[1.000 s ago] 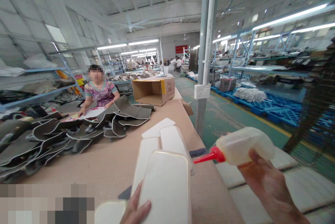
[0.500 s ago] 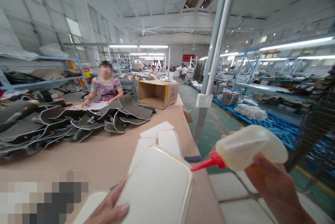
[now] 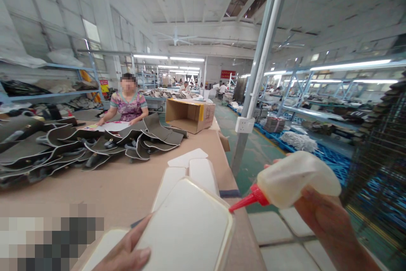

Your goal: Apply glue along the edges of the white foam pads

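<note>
In my right hand (image 3: 320, 209) is a translucent squeeze bottle (image 3: 294, 180) of pale yellowish liquid, tilted to the left. Its red nozzle (image 3: 249, 199) meets the upper right corner of a white panel (image 3: 184, 228) with rounded corners. A glossy yellowish line runs along that panel's edge. My left hand (image 3: 130, 243) grips the panel by its left side, thumb on top. Behind it, more white panels (image 3: 203, 173) lie on the brown-covered table (image 3: 133, 186). Part of another pale panel (image 3: 106, 243) shows beneath my left hand.
Grey-brown pieces with white edges (image 3: 95, 142) are heaped on the left of the table. A cardboard box (image 3: 190, 114) lies open-sided at the far end. Across the table sits a co-worker (image 3: 128, 104). A metal post (image 3: 253, 76) rises beside the table; white panels (image 3: 269, 226) lie lower right.
The bottle has shifted slightly left and down, its nozzle staying at the panel's right corner. The whole view has moved a little. Both hands keep their hold.
</note>
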`<state>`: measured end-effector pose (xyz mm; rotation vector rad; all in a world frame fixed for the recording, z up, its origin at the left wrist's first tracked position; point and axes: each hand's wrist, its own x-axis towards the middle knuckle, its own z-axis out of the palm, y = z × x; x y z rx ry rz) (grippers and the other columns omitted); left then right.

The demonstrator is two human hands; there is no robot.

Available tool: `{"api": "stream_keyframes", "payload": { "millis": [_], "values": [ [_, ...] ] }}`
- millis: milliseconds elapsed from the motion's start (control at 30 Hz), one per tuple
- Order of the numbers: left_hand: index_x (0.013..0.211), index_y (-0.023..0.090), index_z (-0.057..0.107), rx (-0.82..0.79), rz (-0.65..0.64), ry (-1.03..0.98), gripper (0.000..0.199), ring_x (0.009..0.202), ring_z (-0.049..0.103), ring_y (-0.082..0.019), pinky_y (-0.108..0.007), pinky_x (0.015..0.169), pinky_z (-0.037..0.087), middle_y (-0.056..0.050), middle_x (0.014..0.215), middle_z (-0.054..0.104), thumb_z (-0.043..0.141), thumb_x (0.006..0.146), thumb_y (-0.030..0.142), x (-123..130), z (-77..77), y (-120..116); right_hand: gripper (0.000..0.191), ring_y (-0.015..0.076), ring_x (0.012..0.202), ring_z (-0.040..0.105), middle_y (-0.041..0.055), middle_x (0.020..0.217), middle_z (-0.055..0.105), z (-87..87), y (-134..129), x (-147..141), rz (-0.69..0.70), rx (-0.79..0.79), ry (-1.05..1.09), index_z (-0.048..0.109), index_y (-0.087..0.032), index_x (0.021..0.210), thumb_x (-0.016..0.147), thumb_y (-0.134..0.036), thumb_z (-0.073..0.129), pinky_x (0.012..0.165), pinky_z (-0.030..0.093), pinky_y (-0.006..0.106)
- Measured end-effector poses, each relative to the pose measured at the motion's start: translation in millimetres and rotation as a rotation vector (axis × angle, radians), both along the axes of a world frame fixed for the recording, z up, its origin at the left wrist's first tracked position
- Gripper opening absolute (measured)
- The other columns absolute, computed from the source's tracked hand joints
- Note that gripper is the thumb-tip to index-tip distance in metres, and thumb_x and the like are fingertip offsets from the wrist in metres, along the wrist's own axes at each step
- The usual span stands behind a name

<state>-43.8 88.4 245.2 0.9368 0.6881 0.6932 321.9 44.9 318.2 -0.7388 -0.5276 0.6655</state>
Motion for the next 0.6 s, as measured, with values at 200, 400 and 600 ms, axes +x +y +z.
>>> {"api": "stream_keyframes", "payload": {
  "millis": [200, 400, 600],
  "values": [
    [0.146, 0.024, 0.028, -0.008, 0.016, -0.017, 0.098, 0.104, 0.063, -0.036, -0.042, 0.085, 0.053, -0.006, 0.119, 0.067, 0.078, 0.062, 0.035, 1, -4.1, 3, 0.071, 0.0377, 0.081, 0.065, 0.0131, 0.093, 0.069, -8.8, -8, -3, 0.012, 0.034, 0.025, 0.069, -0.023, 0.1, 0.032, -0.023, 0.087, 0.073, 0.055, 0.054],
    [0.145, 0.024, 0.032, -0.029, 0.078, -0.052, 0.096, 0.106, 0.062, -0.036, -0.042, 0.087, 0.052, -0.007, 0.116, 0.068, 0.079, 0.062, 0.033, 4, -7.1, 4, 0.056, 0.0225, 0.086, 0.066, 0.0045, 0.094, 0.07, -24.0, -18, -3, 0.023, 0.047, -0.041, 0.068, -0.028, 0.099, 0.047, -0.019, 0.086, 0.07, 0.057, 0.026],
    [0.146, 0.024, 0.03, -0.036, 0.092, -0.102, 0.096, 0.109, 0.061, -0.036, -0.041, 0.087, 0.052, -0.007, 0.117, 0.068, 0.077, 0.063, 0.033, 6, -11.5, 3, 0.068, 0.0253, 0.08, 0.067, 0.0037, 0.09, 0.071, -28.9, -16, -21, -0.091, 0.069, -0.054, 0.065, -0.029, 0.109, 0.046, -0.021, 0.087, 0.073, 0.058, 0.035]
  ]
}}
